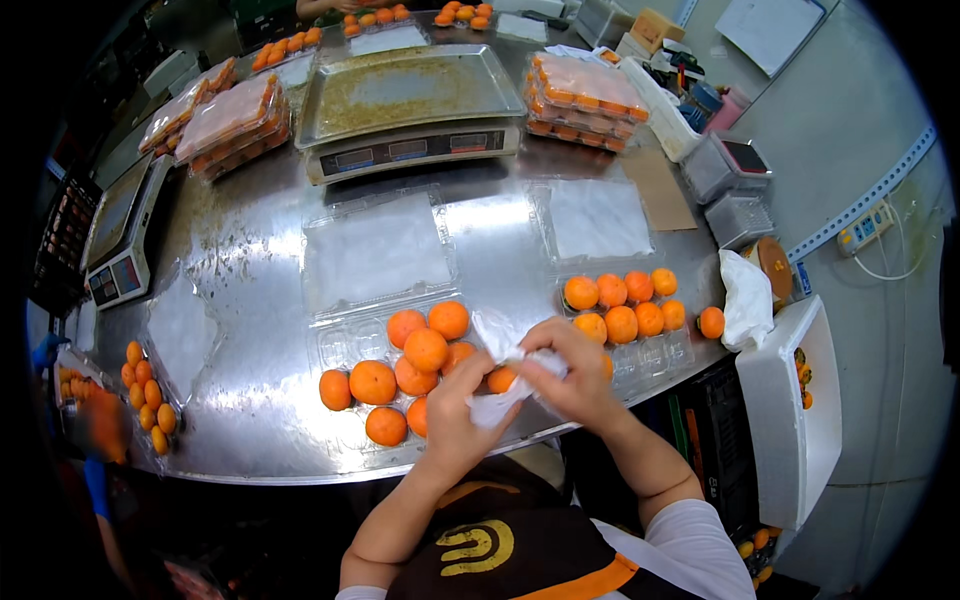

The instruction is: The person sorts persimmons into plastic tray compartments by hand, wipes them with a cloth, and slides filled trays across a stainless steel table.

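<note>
My left hand (466, 412) curls around an orange persimmon (501, 379), with white cloth or tissue (496, 409) bunched against it. The same white material is pinched by my right hand (574, 375), close above the fruit. Beside my left hand, several persimmons (373, 382) fill part of a clear plastic clamshell tray (341, 346), some stacked on others. Its open lid (379, 247) lies behind, with a white sheet in it. Past my right hand, two rows of smaller persimmons (621, 324) sit in another clamshell tray (645, 360), partly hidden by the hand.
A weighing scale (412, 146) stands at the back between stacks of filled clamshells (581, 101) (234, 127). A second scale (120, 225) is at left. One loose persimmon (711, 322) lies near the right edge by a white foam box (784, 420). A blue-gloved person (96, 487) is at left.
</note>
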Demonstrator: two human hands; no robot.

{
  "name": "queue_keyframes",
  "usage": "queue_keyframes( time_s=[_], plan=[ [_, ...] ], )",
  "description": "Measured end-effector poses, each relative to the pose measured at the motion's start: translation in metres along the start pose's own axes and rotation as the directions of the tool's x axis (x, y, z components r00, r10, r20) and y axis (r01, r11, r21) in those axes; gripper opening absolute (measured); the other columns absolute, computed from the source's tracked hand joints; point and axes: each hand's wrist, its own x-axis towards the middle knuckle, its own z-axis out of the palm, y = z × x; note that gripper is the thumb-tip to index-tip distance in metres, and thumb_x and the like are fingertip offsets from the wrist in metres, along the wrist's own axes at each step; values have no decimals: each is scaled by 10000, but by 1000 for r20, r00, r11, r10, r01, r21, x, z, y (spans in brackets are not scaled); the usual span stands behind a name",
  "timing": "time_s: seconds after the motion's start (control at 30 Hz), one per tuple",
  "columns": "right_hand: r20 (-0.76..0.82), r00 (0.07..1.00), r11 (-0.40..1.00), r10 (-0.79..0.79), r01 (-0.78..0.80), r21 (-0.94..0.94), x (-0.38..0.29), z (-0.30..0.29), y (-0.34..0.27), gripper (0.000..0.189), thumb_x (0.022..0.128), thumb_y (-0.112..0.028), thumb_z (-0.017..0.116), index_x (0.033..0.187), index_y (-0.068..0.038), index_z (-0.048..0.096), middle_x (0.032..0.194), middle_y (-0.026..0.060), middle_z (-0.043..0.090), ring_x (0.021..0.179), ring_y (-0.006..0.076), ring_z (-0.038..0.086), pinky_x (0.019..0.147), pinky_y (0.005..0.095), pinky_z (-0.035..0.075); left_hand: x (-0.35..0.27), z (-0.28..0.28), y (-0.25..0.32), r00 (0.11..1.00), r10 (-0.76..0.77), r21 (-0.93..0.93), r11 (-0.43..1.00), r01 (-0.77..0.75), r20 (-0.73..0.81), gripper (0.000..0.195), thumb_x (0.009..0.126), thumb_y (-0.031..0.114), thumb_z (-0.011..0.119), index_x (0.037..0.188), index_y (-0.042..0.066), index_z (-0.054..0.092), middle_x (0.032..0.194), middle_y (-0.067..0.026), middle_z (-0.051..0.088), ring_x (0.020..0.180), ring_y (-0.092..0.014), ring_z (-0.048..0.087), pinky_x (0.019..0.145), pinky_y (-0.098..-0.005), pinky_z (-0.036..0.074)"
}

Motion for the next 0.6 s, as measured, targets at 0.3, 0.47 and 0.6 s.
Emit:
queue_keyframes(
  time_s=[0.3, 0.47, 0.6],
  plan=[
    [-487, 868, 815, -96, -212, -539, 42, -151, 115, 122, 845, -103, 606, 936, -29, 637, 931, 116, 631, 797, 234, 612, 625, 317, 476, 6, 6, -5, 994, -89, -365, 925, 108, 68, 473, 734, -56, 720, 1173, -14, 549, 1258, -129, 477, 1131, -181, 531, 921, -305, 500],
    [-330, 930, 163, 159, -355, -921, 3, -247, 239, 157, 787, 25, 517, 890, -18, 628, 976, 193, 625, 891, 359, 617, 742, 438, 500, 8, 9, -2, 999, -35, -187, 982, 40, 31, 490, 728, -72, 718, 1177, -18, 529, 1234, -137, 499, 1105, -193, 548, 914, -304, 504],
    [-332, 738, 34, 588, -432, -901, -10, -256, 249, 290, 729, -119, 640, 1016, -80, 643, 987, 169, 660, 944, 331, 629, 809, 415, 494, 10, 9, -1, 933, -303, -686, 637, 351, 196, 390, 839, 60, 654, 1182, -43, 501, 1143, -156, 567, 1019, -228, 611, 876, -323, 526]
  ],
)
